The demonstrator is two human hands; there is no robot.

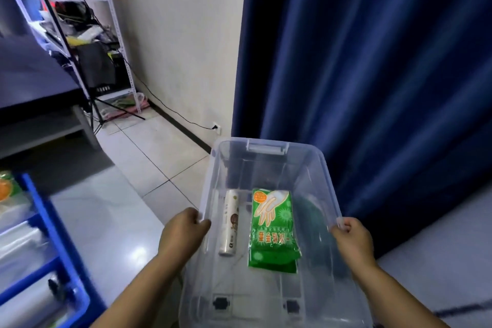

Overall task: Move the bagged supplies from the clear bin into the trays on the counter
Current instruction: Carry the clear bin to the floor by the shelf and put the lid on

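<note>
Two kinds of supply lie in the bin (267, 147), between my hands: a white roll (230, 222) just inside the left hand (183, 231), with green packs (271, 226) beside it. Both look light. The packs seem soft and slick, so I would pinch an edge. The roll seems stiff, so I would grasp it mid-length. Left hand and right hand (351, 239) each curl over a side rim, forearms reaching forward. Trays (45, 234) sit left of the left hand.
</note>
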